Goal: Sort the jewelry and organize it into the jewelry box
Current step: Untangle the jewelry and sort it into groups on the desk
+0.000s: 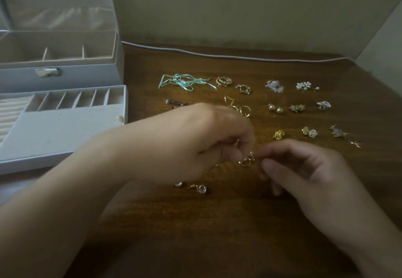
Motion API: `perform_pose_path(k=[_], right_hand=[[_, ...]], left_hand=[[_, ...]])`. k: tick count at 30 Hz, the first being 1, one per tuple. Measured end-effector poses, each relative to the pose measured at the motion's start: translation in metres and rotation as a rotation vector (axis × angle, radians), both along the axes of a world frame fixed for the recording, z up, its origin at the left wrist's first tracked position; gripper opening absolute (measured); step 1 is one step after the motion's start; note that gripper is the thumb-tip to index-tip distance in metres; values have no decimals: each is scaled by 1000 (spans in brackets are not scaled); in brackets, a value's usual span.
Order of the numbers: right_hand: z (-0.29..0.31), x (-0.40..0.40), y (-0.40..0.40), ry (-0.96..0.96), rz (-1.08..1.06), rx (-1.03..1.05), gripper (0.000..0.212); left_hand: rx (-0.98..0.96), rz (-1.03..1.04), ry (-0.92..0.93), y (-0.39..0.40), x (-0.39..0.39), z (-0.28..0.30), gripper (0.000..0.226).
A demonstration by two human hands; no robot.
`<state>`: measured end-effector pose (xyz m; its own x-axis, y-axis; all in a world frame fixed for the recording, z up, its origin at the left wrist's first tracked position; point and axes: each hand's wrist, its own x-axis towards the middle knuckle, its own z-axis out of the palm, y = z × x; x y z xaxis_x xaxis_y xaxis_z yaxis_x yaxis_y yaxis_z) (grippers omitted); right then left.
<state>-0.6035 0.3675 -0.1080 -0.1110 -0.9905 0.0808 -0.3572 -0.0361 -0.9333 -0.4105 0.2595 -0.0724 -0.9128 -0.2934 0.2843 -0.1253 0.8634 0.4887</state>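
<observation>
Small gold earring (247,160) sat mid-surface, pinched in the left hand (195,145) fingertips; shape blurred, maybe a clear stone on it. Right hand (309,169) was just beside it, fingers loosely curled, tips near the earring — couldn't tell if they touched it. Nothing visibly gripped in the right.

Two round-stone earrings (196,187) lay just near of the left hand, partly under its edge. Gold wire hoops (238,106) far of the knuckles, partly hidden. Purple piece (176,102) mostly cut off by the hand.

Rest of the jewelry was laid out in rows on the wood surface (217,223): mint ribbon (185,82), pearl studs (275,108), flower pieces (304,86) at far right. Details too soft to read.

Jewelry box (65,138) at left, lid up, drawer tray pulled out, left side out of frame. One small pale item (120,118) on the tray's right edge, unidentifiable.
</observation>
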Motion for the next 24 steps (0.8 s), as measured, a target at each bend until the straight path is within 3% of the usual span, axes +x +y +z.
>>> perform_pose_path(k=[2, 4, 8, 11, 13, 16, 18, 21, 24], right_hand=[[-1, 13, -7, -521, -28, 127, 16], [0, 27, -14, -918, -56, 257, 19], [4, 47, -19, -1278, -108, 386, 23], [4, 52, -19, -1405, -125, 368, 51], [3, 53, -19, -1443, -124, 341, 58], [0, 50, -19, -1470, -130, 323, 57], [-1, 46, -18, -1463, -120, 329, 57], [-1, 43, -15, -1445, -80, 376, 53], [5, 35, -2, -1338, 6, 490, 37]], left_hand=[[19, 68, 68, 1, 0, 1, 8], [53, 113, 164, 3, -1, 2, 7], [279, 160, 316, 3, -3, 2, 5], [392, 162, 284, 2, -4, -2, 7], [420, 168, 235, 1, -3, -4, 10], [336, 160, 164, -1, -3, -6, 3], [392, 133, 152, -3, -3, -7, 5], [534, 97, 222, -4, -3, -8, 8], [437, 162, 289, -8, -4, -11, 16]])
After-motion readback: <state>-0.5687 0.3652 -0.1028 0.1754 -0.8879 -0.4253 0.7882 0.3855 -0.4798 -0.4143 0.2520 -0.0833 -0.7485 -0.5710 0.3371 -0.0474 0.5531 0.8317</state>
